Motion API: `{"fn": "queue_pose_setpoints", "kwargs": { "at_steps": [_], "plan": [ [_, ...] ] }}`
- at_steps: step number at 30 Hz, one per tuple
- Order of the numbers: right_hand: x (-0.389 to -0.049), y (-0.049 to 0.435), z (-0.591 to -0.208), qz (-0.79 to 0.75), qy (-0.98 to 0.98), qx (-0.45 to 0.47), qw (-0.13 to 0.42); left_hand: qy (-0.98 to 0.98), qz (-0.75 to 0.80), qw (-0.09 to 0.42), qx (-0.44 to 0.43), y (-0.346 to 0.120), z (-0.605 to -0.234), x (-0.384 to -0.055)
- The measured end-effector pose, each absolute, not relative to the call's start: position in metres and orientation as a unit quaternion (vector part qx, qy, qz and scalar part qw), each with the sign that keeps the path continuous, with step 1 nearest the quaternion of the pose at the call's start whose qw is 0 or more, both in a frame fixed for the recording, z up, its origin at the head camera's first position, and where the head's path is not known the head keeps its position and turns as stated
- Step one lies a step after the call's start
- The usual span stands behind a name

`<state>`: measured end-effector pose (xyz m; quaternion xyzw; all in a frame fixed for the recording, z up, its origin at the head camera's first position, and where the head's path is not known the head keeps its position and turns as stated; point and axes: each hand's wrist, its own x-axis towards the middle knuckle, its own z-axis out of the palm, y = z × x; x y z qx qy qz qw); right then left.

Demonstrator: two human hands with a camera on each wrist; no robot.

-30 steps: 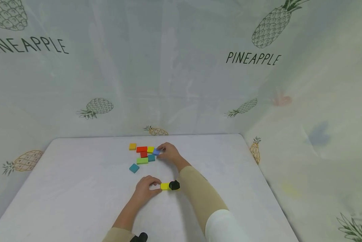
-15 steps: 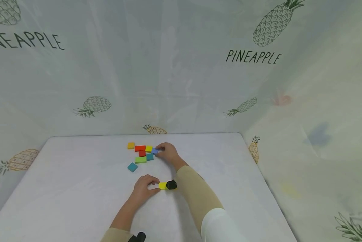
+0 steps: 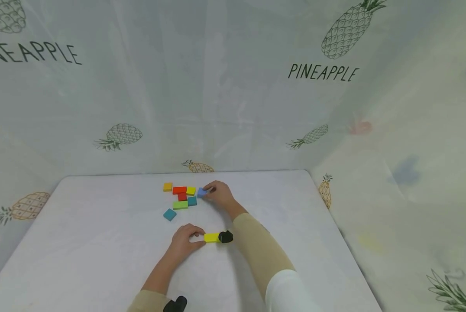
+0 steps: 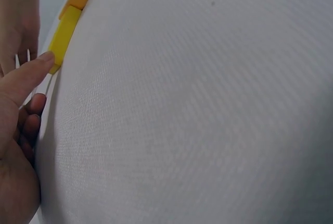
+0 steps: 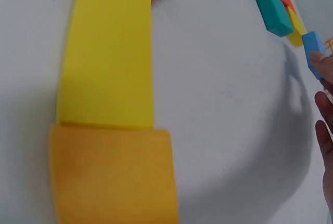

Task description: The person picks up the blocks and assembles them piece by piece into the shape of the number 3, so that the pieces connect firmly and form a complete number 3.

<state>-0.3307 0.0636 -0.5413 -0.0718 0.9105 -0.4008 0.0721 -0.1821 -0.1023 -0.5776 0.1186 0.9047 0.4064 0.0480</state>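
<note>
My left hand (image 3: 184, 242) pinches the near-left end of a long yellow block (image 3: 211, 237) between thumb and finger, on the white table. An orange block (image 5: 114, 177) lies end to end with that yellow block; in the head view a black wrist device hides it. Farther back, my right hand (image 3: 220, 194) pinches a blue block (image 3: 201, 192) between thumb and fingers. The blue block stands slightly apart from the right side of a group of coloured blocks. Nearest to it are a small yellow block (image 3: 191, 191) and a teal block (image 3: 192, 201).
The group also has two red blocks, one long red block (image 3: 179, 190) and one small, plus a green block (image 3: 180, 205). An orange-yellow block (image 3: 167, 186) and a turned teal block (image 3: 169, 214) lie at its left. A pineapple-print curtain (image 3: 233, 108) hangs behind the table (image 3: 100, 242).
My right hand has drawn the blue block a little to the right, away from the small yellow block. The left hand keeps its hold on the long yellow block.
</note>
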Motion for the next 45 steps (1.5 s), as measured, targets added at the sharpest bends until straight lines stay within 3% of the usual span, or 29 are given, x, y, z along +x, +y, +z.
{"fn": "queue_pose_setpoints", "kwargs": {
  "at_steps": [7, 21, 45],
  "plan": [
    [-0.326, 0.079, -0.532, -0.399, 0.911, -0.085, 0.062, 0.906, 0.404, 0.054, 0.116, -0.103, -0.576, -0.186],
    [-0.302, 0.108, -0.521, -0.412, 0.899, -0.117, 0.095, 0.903, 0.412, 0.049, 0.113, -0.103, -0.573, -0.190],
    [-0.249, 0.153, -0.540, -0.425, 0.893, -0.114, 0.095, 0.906, 0.407, 0.053, 0.101, -0.098, -0.573, -0.183]
  ]
}}
